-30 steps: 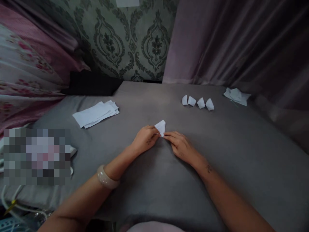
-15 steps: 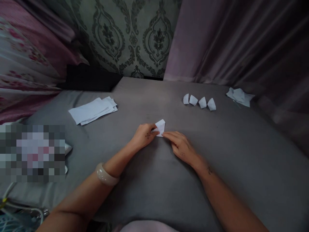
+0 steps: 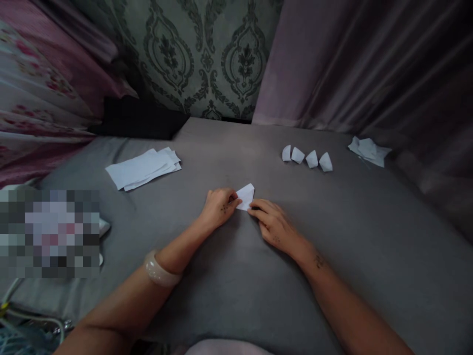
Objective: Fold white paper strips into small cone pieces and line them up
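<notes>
Head view: you're bent over the grey cloth, both hands meeting at one small white piece, and it's all fingertip work.
Folded paper: it sits right between your hands, near the middle of the cloth, one point angled away from you.
Left hand: thumb and forefinger pinch the paper's left side, the thumb lying on top.
Right hand: fingertips touch the lower right corner, fingers drawn close together; whether they pinch it or only press, I can't tell.
Lower corner: steady now! Anchor with the left pinch, line up the edges first, then press firmly along the fold; light, even pressure should spare the thin sheet a skewed crease.
Row of four folded pieces: up they stand, beyond your right hand, well apart from the action.
Paper strips: stacked, overlapping, beyond your left hand.
Under the fingers: hidden are the paper's left edge and the underside of its layers; fold lines look too faint to count.
Far left: a pixelated block masks whatever lies there.
Bottom edge: your forearms run out of frame.
</notes>
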Motion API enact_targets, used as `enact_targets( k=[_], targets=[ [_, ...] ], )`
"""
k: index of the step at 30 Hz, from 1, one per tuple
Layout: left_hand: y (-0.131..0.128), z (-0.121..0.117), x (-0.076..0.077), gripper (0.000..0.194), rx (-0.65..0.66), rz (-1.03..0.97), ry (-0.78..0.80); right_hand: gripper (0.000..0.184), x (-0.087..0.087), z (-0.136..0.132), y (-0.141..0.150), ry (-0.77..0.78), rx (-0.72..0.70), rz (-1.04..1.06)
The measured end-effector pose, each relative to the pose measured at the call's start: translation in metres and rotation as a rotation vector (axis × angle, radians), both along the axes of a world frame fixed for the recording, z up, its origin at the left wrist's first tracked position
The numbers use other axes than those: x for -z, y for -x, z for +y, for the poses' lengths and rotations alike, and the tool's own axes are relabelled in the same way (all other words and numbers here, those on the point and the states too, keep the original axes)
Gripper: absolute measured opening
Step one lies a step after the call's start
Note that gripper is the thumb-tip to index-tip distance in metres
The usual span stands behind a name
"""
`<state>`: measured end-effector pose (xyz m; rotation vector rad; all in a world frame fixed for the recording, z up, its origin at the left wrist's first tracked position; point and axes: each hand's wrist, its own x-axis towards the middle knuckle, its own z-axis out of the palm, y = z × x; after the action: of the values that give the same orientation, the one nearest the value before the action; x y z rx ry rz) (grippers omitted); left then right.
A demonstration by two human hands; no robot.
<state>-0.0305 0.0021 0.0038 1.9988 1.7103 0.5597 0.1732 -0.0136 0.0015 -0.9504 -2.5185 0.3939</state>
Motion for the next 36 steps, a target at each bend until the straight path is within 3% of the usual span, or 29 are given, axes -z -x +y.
enact_targets(
  k=[22, 26, 29, 31, 33, 36],
  targets=[
    [0.000, 0.004, 0.009, 0.019, -0.005, 0.118, -0.102, 0.032, -0.011, 0.017, 0.005, -0.031, -0.142, -0.221],
    [0.002, 0.005, 0.002, 0.020, -0.002, 0.125, -0.091, 0.030, -0.011, 0.017, 0.007, -0.028, -0.118, -0.235],
    [-0.002, -0.010, -0.009, 0.024, -0.001, 0.201, -0.167, 0.038, -0.010, 0.015, 0.008, -0.007, -0.085, -0.219],
    [-0.009, -0.029, -0.013, 0.031, 0.090, 0.314, -0.249, 0.044, -0.009, 0.014, 0.008, 0.011, -0.079, -0.201],
    [-0.018, -0.051, -0.012, 0.038, 0.216, 0.371, -0.277, 0.047, -0.008, 0.014, 0.007, 0.014, -0.086, -0.181],
    [-0.031, -0.077, -0.002, 0.062, 0.216, 0.399, -0.246, 0.049, -0.004, 0.016, 0.006, -0.004, -0.093, -0.160]
  ],
)
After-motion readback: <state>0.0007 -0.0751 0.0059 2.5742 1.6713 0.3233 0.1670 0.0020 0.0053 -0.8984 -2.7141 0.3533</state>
